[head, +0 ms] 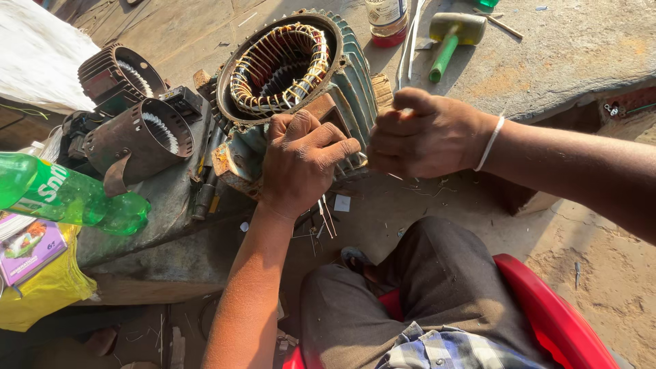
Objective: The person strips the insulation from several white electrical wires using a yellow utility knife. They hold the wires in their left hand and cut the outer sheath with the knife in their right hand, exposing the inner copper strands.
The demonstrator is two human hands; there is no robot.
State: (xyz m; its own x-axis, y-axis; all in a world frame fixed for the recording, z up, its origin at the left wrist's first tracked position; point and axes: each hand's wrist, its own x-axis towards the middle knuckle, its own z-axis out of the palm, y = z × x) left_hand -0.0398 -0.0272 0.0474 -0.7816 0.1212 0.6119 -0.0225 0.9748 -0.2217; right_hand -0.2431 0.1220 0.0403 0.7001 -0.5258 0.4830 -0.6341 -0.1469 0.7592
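slippage is the risk: one green motor stator [294, 75] lies tilted at the tabletop [171, 198] edge, and could roll off if pressed. left hand [301, 160] rests on its housing, fingers curled against it; right hand [424, 133] is fisted beside it, contents hidden. two smaller dark housings [133, 116], one mallet [451, 34], one green bottle [68, 198].

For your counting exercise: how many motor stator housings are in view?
3: the big green stator under both hands, and two small dark housings left of it. Others may be hidden.

Three motor stators [294, 75], two hands [301, 160]
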